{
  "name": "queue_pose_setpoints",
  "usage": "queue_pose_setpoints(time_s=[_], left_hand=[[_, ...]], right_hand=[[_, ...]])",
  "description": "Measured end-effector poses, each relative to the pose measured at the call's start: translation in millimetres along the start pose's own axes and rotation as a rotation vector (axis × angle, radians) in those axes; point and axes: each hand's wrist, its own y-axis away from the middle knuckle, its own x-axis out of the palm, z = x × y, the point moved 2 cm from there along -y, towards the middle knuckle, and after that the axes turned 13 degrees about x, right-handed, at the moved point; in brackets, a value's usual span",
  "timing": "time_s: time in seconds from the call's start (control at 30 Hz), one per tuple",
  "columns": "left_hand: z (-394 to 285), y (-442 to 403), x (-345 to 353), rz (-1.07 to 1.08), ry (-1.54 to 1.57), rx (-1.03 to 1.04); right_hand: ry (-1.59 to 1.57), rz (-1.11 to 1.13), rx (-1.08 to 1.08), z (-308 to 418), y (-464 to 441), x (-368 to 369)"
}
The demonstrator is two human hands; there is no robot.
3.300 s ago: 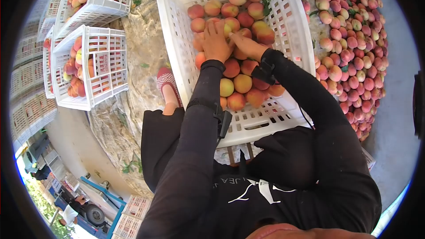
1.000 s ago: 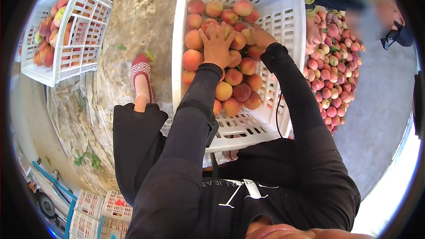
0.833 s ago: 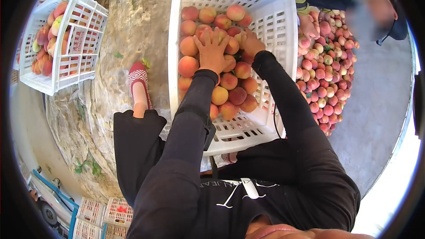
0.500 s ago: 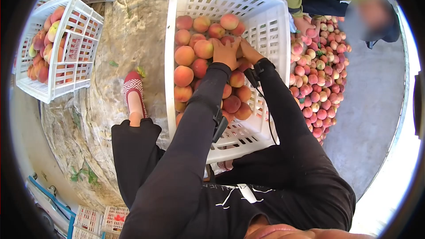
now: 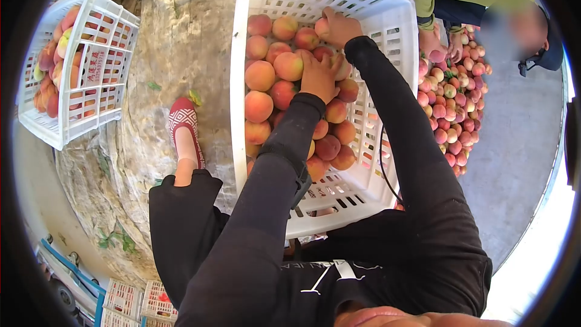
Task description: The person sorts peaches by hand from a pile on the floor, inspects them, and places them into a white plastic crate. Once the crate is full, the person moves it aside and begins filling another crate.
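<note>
Inside the white slatted crate (image 5: 240,85), several red-and-yellow peaches (image 5: 259,76) lie packed toward the left side. My left hand (image 5: 319,76) is down among them, its fingers curled over a peach (image 5: 322,52); its palm hides part of the fruit below. Against the far part of the group, my right hand (image 5: 342,28) grips another peach (image 5: 321,29) from the right, with the fingers bent around it. A further peach (image 5: 344,71) touches the right side of my left hand.
A large heap of peaches (image 5: 451,109) lies right of the crate, where another person's hands (image 5: 437,45) are among the fruit. A second crate of peaches (image 5: 85,85) stands at left on the tarp (image 5: 163,42). More crates (image 5: 121,300) are at lower left.
My right hand has moved up and away from my left hand, onto a peach at the far edge of the group. My left hand stays among the peaches. The view has shifted slightly.
</note>
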Motion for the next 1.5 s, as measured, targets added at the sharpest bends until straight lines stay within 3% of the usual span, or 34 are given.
queue_pose_setpoints(time_s=[0.13, 0.3, 0.53, 0.63, 0.7, 0.73, 0.8, 0.97, 1.0, 1.03, 1.07, 1.13, 1.2, 1.27, 1.4, 1.5], left_hand=[[0.8, -2.3, 6.2, 0.080, -0.018, -0.010], [2.0, 0.8, 4.7, 0.106, -0.027, -0.004], [1.0, 3.0, -5.9, 0.087, -0.009, 0.002], [1.3, 3.9, -3.4, 0.087, -0.033, -0.005], [1.3, 3.6, -2.7, 0.101, -0.005, -0.001], [1.8, 3.1, -2.1, 0.100, -0.001, 0.000], [1.6, 3.2, -1.9, 0.106, -0.022, 0.008], [3.1, 2.7, 3.9, 0.124, -0.040, 0.019], [2.1, 1.7, 13.7, 0.143, -0.080, 0.030], [6.1, 5.5, 13.2, -0.122, 0.213, 0.039], [6.4, 3.4, 15.3, -0.130, 0.210, 0.037], [6.6, 9.5, -11.7, 0.083, 0.054, -0.003], [7.3, 10.8, -10.3, 0.088, 0.014, 0.002], [5.5, 11.2, -9.8, 0.085, -0.030, -0.004], [7.1, 8.7, -5.5, 0.120, 0.003, -0.002], [7.3, 6.4, 2.1, 0.051, -0.067, -0.030]], right_hand=[[0.096, 0.176, 0.013, -2.5, 0.2, -10.6], [0.000, 0.446, -0.017, -21.8, 7.0, -11.2], [-0.008, 0.406, 0.158, -25.6, 9.8, -3.0], [-0.100, 0.369, 0.139, -29.0, 19.2, -7.5], [0.034, 0.187, 0.030, -40.2, 27.0, -18.8], [0.037, 0.189, 0.030, -46.9, 27.8, -17.8], [0.293, 0.233, -0.184, -57.4, 34.4, -11.4], [0.080, 0.173, -0.087, -54.4, 57.8, -18.4], [0.356, 0.076, -0.152, -50.9, 51.8, -1.6], [0.300, 0.026, -0.158, -52.7, 53.9, -1.6], [0.304, 0.019, -0.161, -55.9, 51.8, -3.2], [0.228, 0.070, -0.090, -54.2, 51.9, -10.7], [0.101, 0.049, -0.056, -52.1, 46.7, -17.7], [-0.428, 0.110, 0.062, -50.7, 43.4, -27.5], [-0.850, 0.287, -0.141, -5.7, 25.8, -38.7], [-0.853, 0.354, -0.181, 37.8, 13.8, -36.2]])
